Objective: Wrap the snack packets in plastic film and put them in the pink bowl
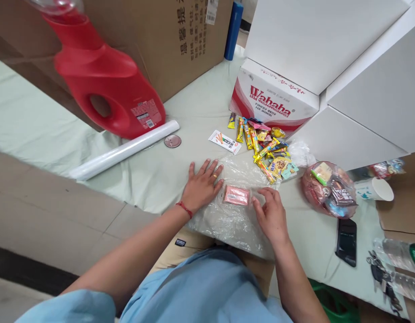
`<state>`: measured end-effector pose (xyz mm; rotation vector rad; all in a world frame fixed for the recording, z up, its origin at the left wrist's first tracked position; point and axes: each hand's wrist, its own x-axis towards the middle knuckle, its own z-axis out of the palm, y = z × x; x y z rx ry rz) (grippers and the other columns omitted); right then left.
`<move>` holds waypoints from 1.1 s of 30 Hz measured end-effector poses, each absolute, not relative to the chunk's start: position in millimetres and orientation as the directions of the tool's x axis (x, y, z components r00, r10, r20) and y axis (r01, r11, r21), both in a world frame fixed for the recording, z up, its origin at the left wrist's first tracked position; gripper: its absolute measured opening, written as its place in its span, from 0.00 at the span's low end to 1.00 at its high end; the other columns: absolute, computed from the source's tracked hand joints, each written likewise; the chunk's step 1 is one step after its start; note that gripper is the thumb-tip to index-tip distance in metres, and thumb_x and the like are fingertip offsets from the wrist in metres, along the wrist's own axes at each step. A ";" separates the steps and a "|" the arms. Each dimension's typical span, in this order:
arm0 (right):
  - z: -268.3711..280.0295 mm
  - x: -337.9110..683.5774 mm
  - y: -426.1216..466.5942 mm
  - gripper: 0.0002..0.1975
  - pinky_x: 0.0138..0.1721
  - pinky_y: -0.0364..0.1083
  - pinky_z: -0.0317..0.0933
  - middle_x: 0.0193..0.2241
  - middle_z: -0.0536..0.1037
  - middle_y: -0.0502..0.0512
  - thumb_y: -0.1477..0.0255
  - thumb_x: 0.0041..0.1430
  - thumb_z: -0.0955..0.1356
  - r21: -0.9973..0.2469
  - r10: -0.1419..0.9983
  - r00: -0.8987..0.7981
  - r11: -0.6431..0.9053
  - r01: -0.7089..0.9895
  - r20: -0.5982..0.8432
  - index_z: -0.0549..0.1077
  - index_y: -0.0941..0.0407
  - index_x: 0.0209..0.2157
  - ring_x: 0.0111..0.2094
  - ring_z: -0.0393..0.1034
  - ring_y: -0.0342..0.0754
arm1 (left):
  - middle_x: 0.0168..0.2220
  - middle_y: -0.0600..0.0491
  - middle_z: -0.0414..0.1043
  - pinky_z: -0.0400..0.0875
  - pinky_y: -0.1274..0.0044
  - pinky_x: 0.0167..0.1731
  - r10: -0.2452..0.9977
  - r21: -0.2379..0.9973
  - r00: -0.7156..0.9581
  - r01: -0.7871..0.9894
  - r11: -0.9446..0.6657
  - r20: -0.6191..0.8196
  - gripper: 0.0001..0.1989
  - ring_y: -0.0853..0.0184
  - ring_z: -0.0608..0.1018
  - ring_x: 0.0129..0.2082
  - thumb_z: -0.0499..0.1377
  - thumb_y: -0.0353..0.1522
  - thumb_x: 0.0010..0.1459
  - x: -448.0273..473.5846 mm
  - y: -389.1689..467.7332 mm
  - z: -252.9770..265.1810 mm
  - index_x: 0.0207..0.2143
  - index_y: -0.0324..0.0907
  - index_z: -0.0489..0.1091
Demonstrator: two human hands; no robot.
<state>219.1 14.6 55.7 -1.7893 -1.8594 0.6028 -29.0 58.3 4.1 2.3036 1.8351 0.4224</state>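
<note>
A small pink wrapped packet (237, 196) lies on a crinkled sheet of clear plastic film (224, 224) near the table's front edge. To its left, my left hand (202, 184) rests flat with fingers spread, pressing the film's left side. My right hand (270, 214) is just right of the packet, fingers loosely bent and thumb apart from them. Its thumb tip comes close to the packet's right end; whether it touches the film there I cannot tell. Beyond the film lie a white snack packet (224, 142) and a pile of yellow-wrapped snacks (261, 142).
A white roll (126, 152) and a round disc (172, 141) lie left, by a red jug (109, 89). Behind stand a cardboard box (160, 49) and a Wahaha carton (274, 96). At right are a snack-filled bowl (308, 197), paper cup (373, 189), phone (347, 242) and keys (378, 273).
</note>
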 end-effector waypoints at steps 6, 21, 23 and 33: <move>69.6 192.3 33.4 0.29 0.52 0.52 0.73 0.70 0.67 0.58 0.71 0.65 0.71 -0.376 0.864 -0.448 0.346 0.859 -0.228 0.70 0.47 0.67 0.58 0.75 0.58 | 0.76 0.47 0.56 0.37 0.42 0.72 0.968 0.316 0.209 0.917 -0.244 0.140 0.28 0.50 0.57 0.76 0.43 0.42 0.76 -30.8 57.5 2.1 0.74 0.50 0.59; 62.5 215.3 24.1 0.21 0.52 0.53 0.72 0.58 0.78 0.59 0.67 0.72 0.65 -0.488 0.964 -0.262 0.247 0.837 0.040 0.73 0.48 0.64 0.54 0.76 0.56 | 0.76 0.48 0.55 0.37 0.44 0.73 0.970 0.309 0.209 0.921 -0.238 0.127 0.29 0.52 0.57 0.76 0.42 0.43 0.76 -30.7 56.9 4.6 0.74 0.50 0.59; 64.5 196.9 25.8 0.22 0.53 0.52 0.72 0.60 0.76 0.58 0.68 0.72 0.65 -0.480 0.948 -0.317 0.262 0.837 -0.035 0.72 0.48 0.65 0.55 0.76 0.56 | 0.76 0.47 0.55 0.37 0.42 0.72 0.968 0.319 0.215 0.915 -0.245 0.127 0.29 0.50 0.57 0.76 0.42 0.42 0.75 -30.8 56.7 5.6 0.74 0.50 0.59; 17.1 235.8 48.5 0.20 0.38 0.46 0.69 0.45 0.81 0.56 0.58 0.69 0.65 -0.858 0.995 0.100 -0.037 0.513 0.017 0.77 0.54 0.54 0.34 0.72 0.48 | 0.75 0.44 0.56 0.36 0.40 0.71 0.961 0.303 0.235 0.914 -0.270 0.149 0.29 0.47 0.58 0.75 0.43 0.41 0.74 -29.9 60.3 5.3 0.74 0.49 0.59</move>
